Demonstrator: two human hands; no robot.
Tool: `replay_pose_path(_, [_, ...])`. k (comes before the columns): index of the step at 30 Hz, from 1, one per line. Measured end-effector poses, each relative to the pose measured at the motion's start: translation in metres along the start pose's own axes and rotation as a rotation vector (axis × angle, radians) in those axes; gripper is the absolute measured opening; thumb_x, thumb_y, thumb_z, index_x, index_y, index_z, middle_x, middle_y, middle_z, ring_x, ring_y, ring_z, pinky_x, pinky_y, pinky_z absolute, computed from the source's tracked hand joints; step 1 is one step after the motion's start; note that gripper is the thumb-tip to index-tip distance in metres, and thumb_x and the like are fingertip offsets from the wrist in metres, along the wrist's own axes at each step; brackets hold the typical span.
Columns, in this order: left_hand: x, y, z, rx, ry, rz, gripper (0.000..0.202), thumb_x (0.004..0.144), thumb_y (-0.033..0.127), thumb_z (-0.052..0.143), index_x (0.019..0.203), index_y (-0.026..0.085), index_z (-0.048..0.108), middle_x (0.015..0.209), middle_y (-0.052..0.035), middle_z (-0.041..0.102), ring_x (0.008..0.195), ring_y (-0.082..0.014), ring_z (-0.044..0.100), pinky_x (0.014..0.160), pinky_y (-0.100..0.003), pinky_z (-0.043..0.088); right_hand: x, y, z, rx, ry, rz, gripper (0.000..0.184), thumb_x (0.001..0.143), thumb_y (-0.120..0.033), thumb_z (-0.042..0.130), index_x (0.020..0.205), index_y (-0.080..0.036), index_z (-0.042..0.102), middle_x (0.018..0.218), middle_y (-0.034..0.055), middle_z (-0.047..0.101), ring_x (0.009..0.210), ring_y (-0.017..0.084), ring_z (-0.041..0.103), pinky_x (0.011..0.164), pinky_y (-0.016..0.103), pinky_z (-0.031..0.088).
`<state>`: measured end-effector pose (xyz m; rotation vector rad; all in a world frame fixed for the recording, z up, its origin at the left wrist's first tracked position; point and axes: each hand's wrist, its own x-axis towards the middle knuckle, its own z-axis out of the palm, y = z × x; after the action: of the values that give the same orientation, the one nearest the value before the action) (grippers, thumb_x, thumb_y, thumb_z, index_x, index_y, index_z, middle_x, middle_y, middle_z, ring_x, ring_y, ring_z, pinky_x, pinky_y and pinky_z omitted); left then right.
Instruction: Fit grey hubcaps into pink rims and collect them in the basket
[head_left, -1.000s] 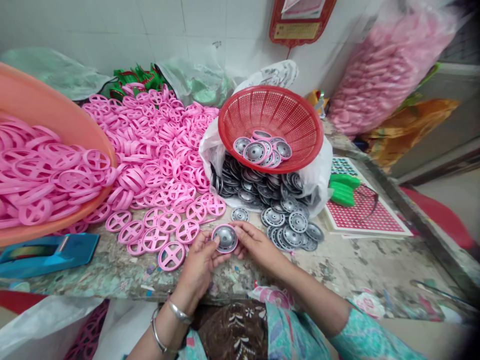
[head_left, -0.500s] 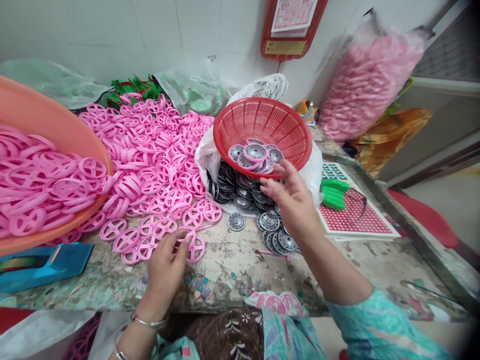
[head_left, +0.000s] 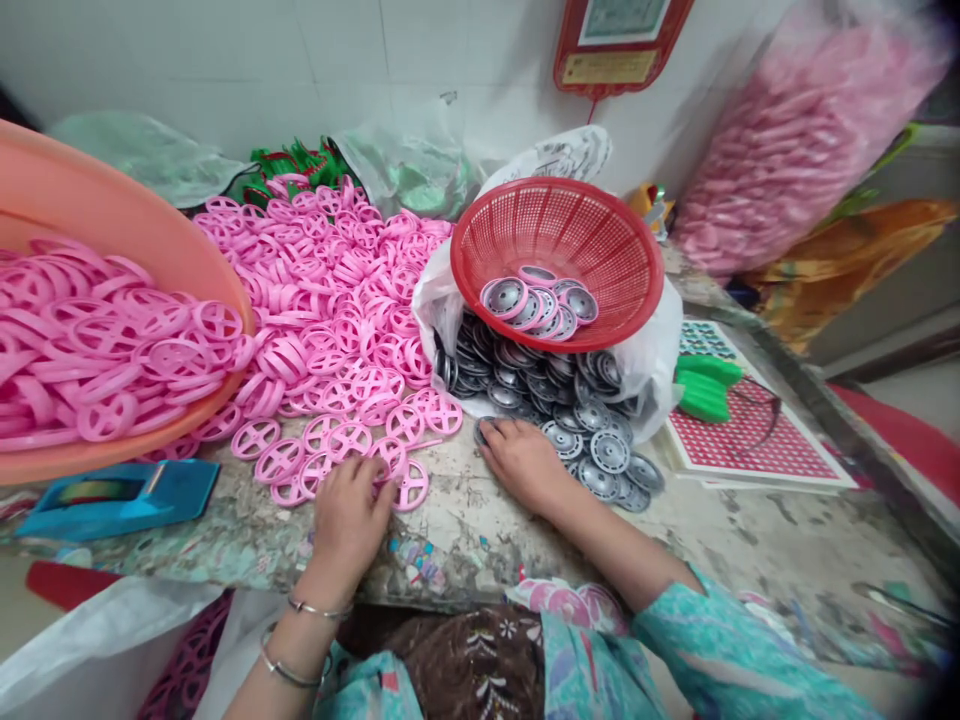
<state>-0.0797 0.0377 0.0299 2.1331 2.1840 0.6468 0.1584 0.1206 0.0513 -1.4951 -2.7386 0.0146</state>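
Observation:
My left hand (head_left: 351, 515) rests at the near edge of the loose pink spoked wheels (head_left: 349, 440), fingers bent over them and the thumb apart. Its fingertips touch the wheels without a clear grip. On the bare tabletop, my right hand (head_left: 525, 465) has its fingertips down on a single grey hubcap disc (head_left: 486, 428), which is partly covered by the fingers. Beside that hand lies a pile of grey discs (head_left: 609, 452), spilling from a white plastic bag (head_left: 439, 290). Above them, a red mesh basket (head_left: 555, 215) holds several pink-rimmed wheels with grey centres (head_left: 506, 297).
An orange basin (head_left: 135, 190) full of pink wheels leans in at the left, near a blue tape dispenser (head_left: 124, 500). Right of the discs are sticker sheets (head_left: 780, 445) with a green plastic piece (head_left: 706, 386) on top. A bag of pink parts (head_left: 802, 140) stands back right.
My right hand has moved from the basket's front rim down and left onto the lone grey disc. The wheels in the basket lie differently. My left hand stays at the pink wheels; the view has shifted.

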Motion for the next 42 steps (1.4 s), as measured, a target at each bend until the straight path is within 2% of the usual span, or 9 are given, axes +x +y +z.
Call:
replay_pose_path(4, [-0.001, 0.000, -0.002, -0.200, 0.107, -0.015, 0.019, 0.085, 0.032, 0.051, 0.086, 0.017, 0.063, 0.084, -0.0080, 0.065, 0.082, -0.0245, 0.059, 0.077, -0.038, 0.043, -0.001, 0.013, 0.005, 0.068, 0.005, 0.054, 0.042, 0.092, -0.016, 0.035, 0.132, -0.008, 0.046, 0.099, 0.0164, 0.066, 0.090, 0.025, 0.062, 0.082, 0.038, 0.046])
replay_pose_path(8, [0.000, 0.014, -0.007, -0.804, 0.175, -0.347, 0.014, 0.078, 0.032, 0.063, 0.086, 0.020, 0.063, 0.081, -0.0011, 0.064, 0.077, -0.0166, 0.059, 0.073, -0.029, 0.043, -0.009, 0.010, 0.000, 0.576, 0.221, 0.161, 0.030, 0.092, -0.023, 0.040, 0.116, -0.016, 0.057, 0.103, 0.0107, 0.066, 0.091, 0.021, 0.062, 0.081, 0.034, 0.048])
replay_pose_path(12, [0.006, 0.041, -0.008, -1.563, -0.007, -0.694, 0.024, 0.065, 0.029, 0.076, 0.080, 0.019, 0.059, 0.067, 0.0041, 0.062, 0.062, -0.0110, 0.057, 0.064, -0.024, 0.045, -0.017, -0.024, -0.016, 1.272, 0.335, 0.212, 0.022, 0.088, -0.034, 0.052, 0.105, -0.020, 0.057, 0.089, 0.0028, 0.064, 0.071, 0.014, 0.059, 0.063, 0.026, 0.048])
replay_pose_path(15, [0.006, 0.058, -0.005, -1.806, -0.146, -0.772, 0.026, 0.062, 0.024, 0.080, 0.078, 0.018, 0.060, 0.072, 0.0036, 0.065, 0.065, -0.0100, 0.059, 0.065, -0.023, 0.047, -0.020, -0.044, -0.022, 1.271, 0.377, 0.165, 0.015, 0.085, -0.029, 0.056, 0.097, -0.020, 0.059, 0.084, 0.0014, 0.059, 0.074, 0.014, 0.055, 0.067, 0.025, 0.046])
replay_pose_path(19, [0.005, 0.069, -0.003, -1.847, -0.247, -0.741, 0.023, 0.064, 0.024, 0.079, 0.077, 0.017, 0.062, 0.070, 0.0031, 0.065, 0.063, -0.0084, 0.058, 0.062, -0.021, 0.046, -0.023, -0.041, -0.020, 1.144, 0.386, 0.170, 0.015, 0.083, -0.029, 0.059, 0.095, -0.020, 0.058, 0.094, 0.0034, 0.056, 0.083, 0.015, 0.054, 0.069, 0.024, 0.045])
replay_pose_path(24, [0.015, 0.080, -0.009, -1.824, -0.335, -0.682, 0.033, 0.065, 0.023, 0.078, 0.094, 0.019, 0.064, 0.085, -0.0006, 0.069, 0.072, -0.0127, 0.063, 0.067, -0.026, 0.049, -0.023, -0.020, -0.027, 1.217, 0.202, 0.115, 0.024, 0.086, -0.030, 0.055, 0.108, -0.021, 0.054, 0.095, 0.0021, 0.062, 0.082, 0.015, 0.057, 0.073, 0.026, 0.046])
replay_pose_path(34, [0.025, 0.095, 0.000, -1.680, -0.211, -0.582, 0.027, 0.063, 0.019, 0.075, 0.085, 0.016, 0.058, 0.071, 0.0022, 0.065, 0.061, -0.0097, 0.060, 0.059, -0.021, 0.047, -0.029, -0.019, -0.036, 0.911, 0.270, 0.026, 0.021, 0.090, -0.027, 0.050, 0.108, -0.020, 0.060, 0.099, 0.0038, 0.067, 0.089, 0.017, 0.060, 0.079, 0.027, 0.043])
replay_pose_path(40, [0.020, 0.092, 0.004, -1.525, -0.215, -0.422, 0.037, 0.066, 0.016, 0.072, 0.094, 0.021, 0.049, 0.085, 0.0024, 0.065, 0.077, -0.0126, 0.062, 0.067, -0.023, 0.050, -0.023, -0.020, -0.035, 0.991, 0.195, 0.070, 0.020, 0.087, -0.027, 0.053, 0.105, -0.021, 0.060, 0.088, 0.0012, 0.065, 0.075, 0.014, 0.057, 0.066, 0.024, 0.043])
replay_pose_path(42, [0.018, 0.092, 0.001, -1.453, -0.200, -0.382, 0.035, 0.068, 0.017, 0.070, 0.095, 0.023, 0.048, 0.083, 0.0033, 0.064, 0.073, -0.0124, 0.060, 0.061, -0.022, 0.049, -0.023, -0.022, -0.035, 1.058, 0.152, 0.083, 0.021, 0.085, -0.029, 0.056, 0.104, -0.020, 0.060, 0.080, -0.0008, 0.062, 0.067, 0.012, 0.054, 0.061, 0.023, 0.042])
